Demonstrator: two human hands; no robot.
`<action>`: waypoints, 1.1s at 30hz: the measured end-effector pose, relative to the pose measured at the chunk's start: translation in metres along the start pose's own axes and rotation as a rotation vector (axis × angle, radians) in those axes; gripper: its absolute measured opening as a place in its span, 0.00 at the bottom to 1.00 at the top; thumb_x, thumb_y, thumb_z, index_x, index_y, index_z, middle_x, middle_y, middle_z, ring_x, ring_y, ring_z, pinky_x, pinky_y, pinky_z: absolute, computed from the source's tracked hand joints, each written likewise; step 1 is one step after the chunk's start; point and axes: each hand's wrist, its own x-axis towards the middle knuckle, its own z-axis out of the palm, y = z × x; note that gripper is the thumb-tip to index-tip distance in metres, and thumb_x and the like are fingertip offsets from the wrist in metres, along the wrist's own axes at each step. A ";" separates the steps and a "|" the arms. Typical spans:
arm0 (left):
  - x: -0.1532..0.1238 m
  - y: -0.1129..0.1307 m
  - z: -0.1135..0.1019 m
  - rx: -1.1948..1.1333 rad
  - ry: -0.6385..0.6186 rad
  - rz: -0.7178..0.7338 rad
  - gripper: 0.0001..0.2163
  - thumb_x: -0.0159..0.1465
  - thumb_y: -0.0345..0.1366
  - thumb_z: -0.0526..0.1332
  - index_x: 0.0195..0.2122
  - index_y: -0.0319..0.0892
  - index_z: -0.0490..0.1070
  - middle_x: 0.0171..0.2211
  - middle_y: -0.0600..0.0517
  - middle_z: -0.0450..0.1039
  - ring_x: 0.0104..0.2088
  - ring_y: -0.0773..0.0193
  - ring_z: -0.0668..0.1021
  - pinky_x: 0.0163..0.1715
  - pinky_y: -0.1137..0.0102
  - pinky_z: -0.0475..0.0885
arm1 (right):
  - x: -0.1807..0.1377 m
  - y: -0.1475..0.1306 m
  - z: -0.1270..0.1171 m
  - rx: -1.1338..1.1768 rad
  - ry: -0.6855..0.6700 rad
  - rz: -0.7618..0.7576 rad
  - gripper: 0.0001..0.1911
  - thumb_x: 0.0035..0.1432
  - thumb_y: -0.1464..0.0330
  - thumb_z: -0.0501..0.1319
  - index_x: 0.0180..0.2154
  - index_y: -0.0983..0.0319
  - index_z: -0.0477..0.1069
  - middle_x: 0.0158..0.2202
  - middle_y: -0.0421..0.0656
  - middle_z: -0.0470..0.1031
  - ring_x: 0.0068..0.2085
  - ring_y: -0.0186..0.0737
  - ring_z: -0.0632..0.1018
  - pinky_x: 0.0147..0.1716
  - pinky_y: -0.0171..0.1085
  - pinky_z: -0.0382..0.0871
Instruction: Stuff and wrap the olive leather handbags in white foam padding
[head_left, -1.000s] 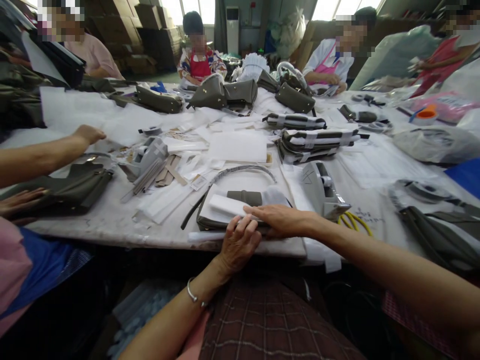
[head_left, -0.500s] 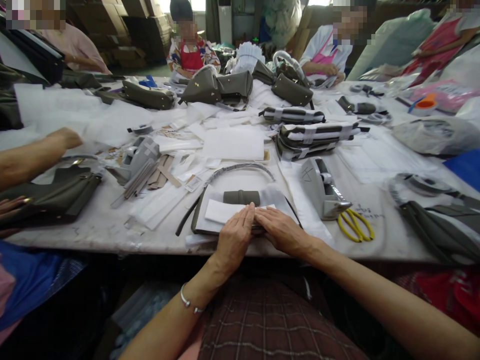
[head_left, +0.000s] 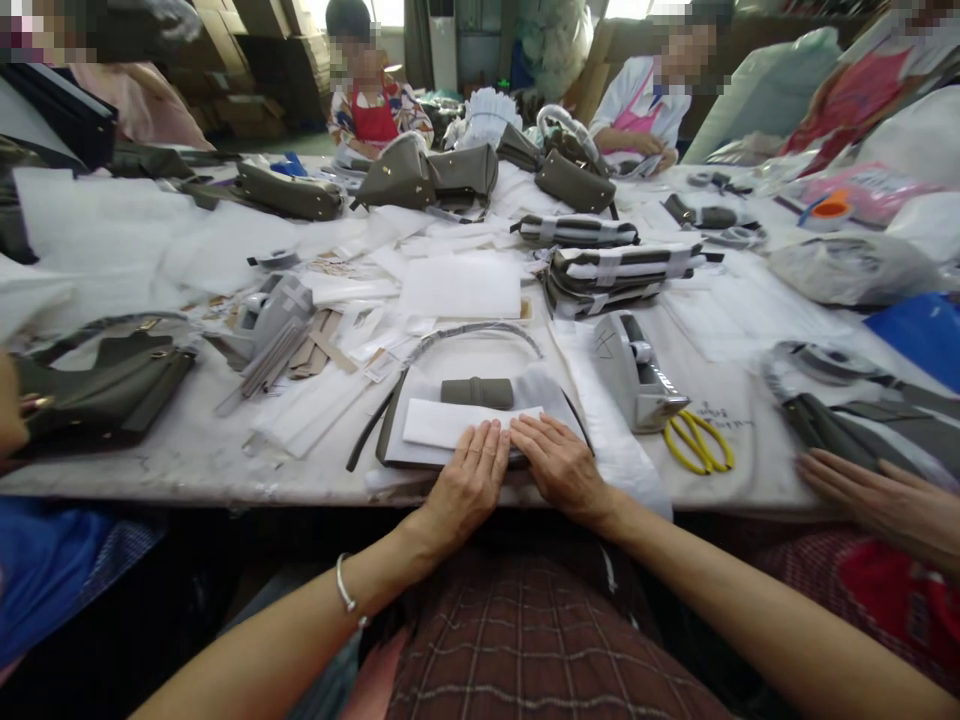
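Note:
My left hand point(head_left: 469, 483) and my right hand point(head_left: 564, 464) lie side by side, fingers stretched flat, on the near edge of an olive handbag point(head_left: 386, 430) lying at the table's front edge. A white folded sheet point(head_left: 442, 422) covers the bag's face just beyond my fingertips. Above the sheet sits the bag's olive rolled tab point(head_left: 477, 392), and its wrapped handle point(head_left: 480, 336) arches beyond. Neither hand grips anything.
A grey tape dispenser point(head_left: 634, 372) and yellow scissors point(head_left: 694, 443) lie right of the bag. Another dispenser point(head_left: 274, 310) and card strips lie to the left. A neighbour's hand point(head_left: 870, 495) rests at the right, an olive bag point(head_left: 105, 385) at the left. Wrapped bags point(head_left: 619, 275) and white sheets fill the middle.
My right hand slid from across the white sheet down beside my left hand at the bag's near edge. The left neighbour's arm withdrew; a hand appeared at the right.

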 end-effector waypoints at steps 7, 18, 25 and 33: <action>0.010 -0.009 0.009 0.051 0.037 0.066 0.19 0.69 0.27 0.48 0.58 0.24 0.65 0.55 0.31 0.71 0.55 0.48 0.76 0.55 0.56 0.72 | 0.005 -0.004 -0.011 -0.074 -0.116 -0.003 0.21 0.63 0.70 0.58 0.57 0.70 0.66 0.57 0.56 0.73 0.59 0.53 0.71 0.61 0.53 0.62; 0.015 -0.028 0.014 -0.075 0.092 0.047 0.17 0.69 0.27 0.50 0.56 0.28 0.67 0.54 0.34 0.74 0.54 0.52 0.77 0.55 0.60 0.71 | 0.020 0.000 -0.010 -0.187 -0.179 -0.004 0.21 0.62 0.69 0.60 0.56 0.68 0.66 0.54 0.58 0.73 0.54 0.54 0.74 0.52 0.50 0.69; 0.019 -0.011 0.015 0.017 -0.032 -0.005 0.18 0.70 0.27 0.49 0.58 0.27 0.66 0.55 0.32 0.71 0.56 0.47 0.75 0.55 0.53 0.70 | 0.019 0.014 -0.001 -0.177 -0.160 -0.101 0.19 0.60 0.70 0.58 0.52 0.69 0.68 0.52 0.57 0.74 0.50 0.51 0.75 0.48 0.47 0.71; 0.035 -0.025 0.009 -0.037 -0.008 0.013 0.15 0.69 0.26 0.50 0.54 0.27 0.66 0.48 0.35 0.75 0.50 0.51 0.78 0.50 0.58 0.73 | 0.025 0.007 -0.007 -0.164 -0.102 0.012 0.22 0.58 0.72 0.59 0.55 0.66 0.66 0.53 0.54 0.74 0.52 0.52 0.73 0.55 0.52 0.65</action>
